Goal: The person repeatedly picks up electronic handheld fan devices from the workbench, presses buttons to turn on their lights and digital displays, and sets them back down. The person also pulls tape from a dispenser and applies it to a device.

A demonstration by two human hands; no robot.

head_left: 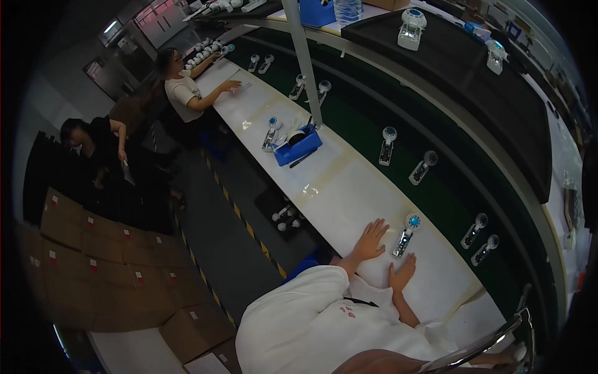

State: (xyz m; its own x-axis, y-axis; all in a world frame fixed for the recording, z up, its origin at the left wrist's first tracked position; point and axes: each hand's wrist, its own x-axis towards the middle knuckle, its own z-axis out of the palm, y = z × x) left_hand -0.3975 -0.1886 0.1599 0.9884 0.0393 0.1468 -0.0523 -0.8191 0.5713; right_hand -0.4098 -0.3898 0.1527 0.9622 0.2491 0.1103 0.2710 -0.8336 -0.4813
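Note:
My left hand (pixel 372 240) lies palm down on the white worktable (pixel 333 215), its fingers spread and holding nothing. My right hand (pixel 403 272) rests on the same table with its thumb apart from the fingers, also empty. Just beyond and between them is a small white device (pixel 403 244) with a round head, a blue centre and an exposed inner part. Neither hand visibly grips it.
Similar devices (pixel 387 146) sit on the green conveyor belt (pixel 355 128) beyond the table. A blue bin (pixel 298 147) with tools stands farther along, beside a grey pole (pixel 303 62). Two co-workers (pixel 187 93) and stacked cardboard boxes (pixel 112 280) are at the left.

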